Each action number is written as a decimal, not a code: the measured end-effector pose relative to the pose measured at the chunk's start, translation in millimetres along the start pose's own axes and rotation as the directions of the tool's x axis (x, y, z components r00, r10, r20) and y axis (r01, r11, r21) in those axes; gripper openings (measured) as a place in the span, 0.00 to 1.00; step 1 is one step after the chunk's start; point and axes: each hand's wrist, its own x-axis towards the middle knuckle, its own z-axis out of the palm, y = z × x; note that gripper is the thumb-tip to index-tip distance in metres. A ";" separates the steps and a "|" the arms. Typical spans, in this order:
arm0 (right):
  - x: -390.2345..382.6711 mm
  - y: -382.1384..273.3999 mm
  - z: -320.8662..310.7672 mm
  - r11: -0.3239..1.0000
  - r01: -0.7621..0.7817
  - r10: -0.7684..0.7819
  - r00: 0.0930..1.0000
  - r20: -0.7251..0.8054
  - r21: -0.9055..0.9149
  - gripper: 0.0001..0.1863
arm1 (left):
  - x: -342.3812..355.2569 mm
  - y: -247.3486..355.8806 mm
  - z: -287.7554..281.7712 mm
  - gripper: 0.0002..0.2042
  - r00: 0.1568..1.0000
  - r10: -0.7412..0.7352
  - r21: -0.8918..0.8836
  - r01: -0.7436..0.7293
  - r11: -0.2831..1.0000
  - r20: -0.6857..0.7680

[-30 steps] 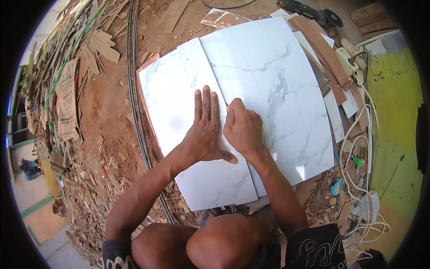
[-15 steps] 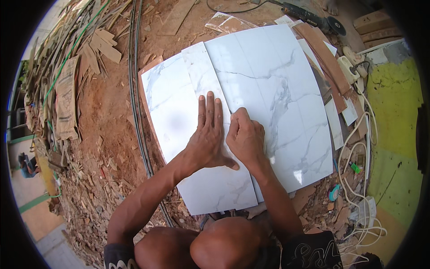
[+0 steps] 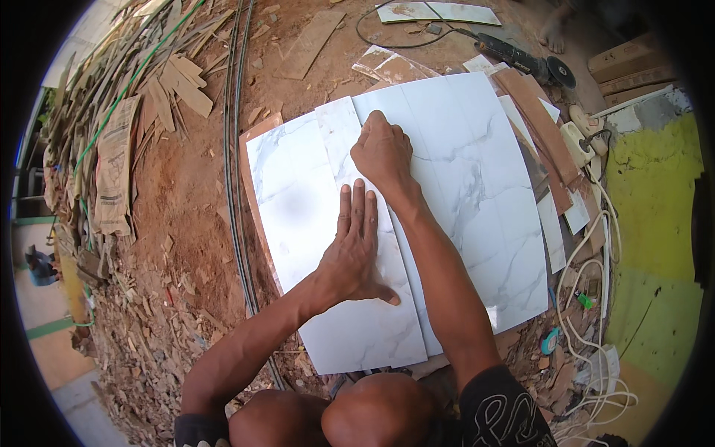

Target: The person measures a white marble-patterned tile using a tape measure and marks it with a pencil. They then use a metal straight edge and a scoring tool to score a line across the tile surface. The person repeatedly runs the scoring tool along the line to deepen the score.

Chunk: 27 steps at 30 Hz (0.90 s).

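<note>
A large white, grey-veined tile (image 3: 477,201) lies on the ground before my knees. A narrower strip of the same marbled tile (image 3: 339,138) lies on top of it, its long right edge running away from me. My left hand (image 3: 350,261) presses flat on this strip, fingers stretched forward and thumb out to the right. Farther away, my right hand (image 3: 383,149) is closed like a fist at the strip's right edge, near its far end. Whatever it grips is hidden beneath the fingers.
An angle grinder (image 3: 525,63) with its cable lies at the far right. Offcuts (image 3: 553,231), an extension socket (image 3: 573,140), white cords, and a teal tape measure (image 3: 550,341) lie on the right. Dark cables (image 3: 232,149) and wood scraps (image 3: 182,86) are left. A person's foot (image 3: 553,36) shows at the back.
My right hand has slid away from me along the strip's edge, from beside my left hand to near the far end. The left hand stays flat on the strip. The view has shifted slightly.
</note>
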 end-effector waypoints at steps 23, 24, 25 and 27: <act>57.2 -10.1 1.0 0.999 0.049 -0.049 0.999 0.019 0.004 0.12 | -2.0 -3.0 4.6 0.86 0.999 0.022 0.030 -0.021 0.999 -0.034; 49.6 -7.9 0.5 0.999 0.039 -0.039 0.999 0.000 -0.007 0.09 | -2.2 -1.6 2.6 0.86 0.999 0.027 0.024 -0.026 0.999 -0.032; 41.2 -4.8 -0.7 0.999 0.027 -0.028 0.999 -0.020 -0.018 0.07 | -1.8 -0.7 1.8 0.86 0.999 0.033 0.017 -0.033 0.999 -0.030; 19.7 -1.3 -7.8 0.999 0.023 -0.021 0.999 0.035 -0.043 0.06 | -1.2 -1.5 2.8 0.85 1.000 0.021 0.066 -0.020 0.998 -0.019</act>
